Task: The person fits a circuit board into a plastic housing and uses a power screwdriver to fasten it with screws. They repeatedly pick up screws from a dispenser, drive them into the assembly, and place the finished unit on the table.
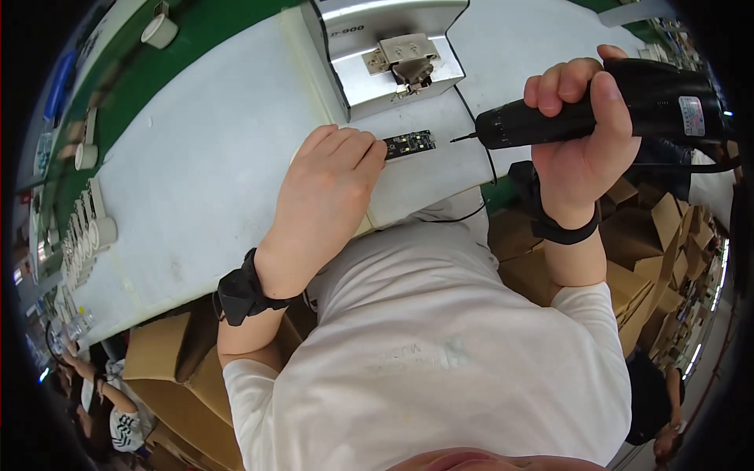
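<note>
A small black circuit board (410, 144) lies flat on the white table (204, 173). My left hand (326, 192) rests palm down on the table, its fingertips touching the board's left end. My right hand (577, 137) grips a black electric screwdriver (605, 106) held level above the table's right edge. Its thin bit points left and ends a short way to the right of the board, apart from it. A black cable runs from the tool down over the table edge.
A grey metal machine (393, 55) with a small clamp stands just behind the board. White cups (86, 235) line the left edge, beside a green belt (149, 78). Cardboard boxes (628, 259) sit under and right of the table. Another person (110, 408) is at lower left.
</note>
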`<action>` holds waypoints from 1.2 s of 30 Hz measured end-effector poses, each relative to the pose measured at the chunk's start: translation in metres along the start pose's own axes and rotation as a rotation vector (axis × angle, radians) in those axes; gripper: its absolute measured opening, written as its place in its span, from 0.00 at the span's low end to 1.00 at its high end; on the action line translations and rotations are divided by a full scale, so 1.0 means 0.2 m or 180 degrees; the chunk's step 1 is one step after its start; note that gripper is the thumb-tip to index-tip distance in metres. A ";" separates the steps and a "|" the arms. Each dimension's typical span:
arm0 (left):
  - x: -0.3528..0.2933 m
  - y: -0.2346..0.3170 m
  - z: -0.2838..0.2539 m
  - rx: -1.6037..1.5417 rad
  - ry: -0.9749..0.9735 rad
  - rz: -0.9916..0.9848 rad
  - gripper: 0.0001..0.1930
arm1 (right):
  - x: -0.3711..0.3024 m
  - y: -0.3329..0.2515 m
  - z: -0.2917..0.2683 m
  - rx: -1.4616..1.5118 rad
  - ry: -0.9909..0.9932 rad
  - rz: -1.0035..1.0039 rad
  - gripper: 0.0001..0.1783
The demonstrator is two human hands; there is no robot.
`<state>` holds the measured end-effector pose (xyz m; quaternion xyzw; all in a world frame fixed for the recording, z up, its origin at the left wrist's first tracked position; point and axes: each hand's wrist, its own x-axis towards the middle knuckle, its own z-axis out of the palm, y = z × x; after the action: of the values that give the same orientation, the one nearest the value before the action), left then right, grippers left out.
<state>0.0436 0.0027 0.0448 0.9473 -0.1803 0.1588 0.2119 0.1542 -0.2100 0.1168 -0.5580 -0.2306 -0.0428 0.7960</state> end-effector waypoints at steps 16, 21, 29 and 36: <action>0.00 0.04 0.01 -0.0003 0.0151 -0.0190 0.06 | -0.01 0.17 0.09 0.0016 -0.0394 -0.0182 0.17; -0.01 0.04 0.03 -0.0035 0.0250 -0.0270 0.07 | 0.00 0.19 0.09 0.0070 -0.0493 -0.0126 0.18; -0.02 0.05 0.03 0.0027 0.0215 -0.0317 0.08 | -0.02 0.22 0.12 0.0024 -0.0374 -0.0037 0.13; -0.03 0.05 0.04 0.0082 0.0264 -0.0279 0.08 | -0.02 0.23 0.15 -0.0359 -0.0545 -0.0030 0.08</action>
<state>0.0355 -0.0079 0.0393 0.9495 -0.1277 0.1908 0.2137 0.1566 -0.1674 0.0840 -0.6025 -0.2976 -0.0116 0.7404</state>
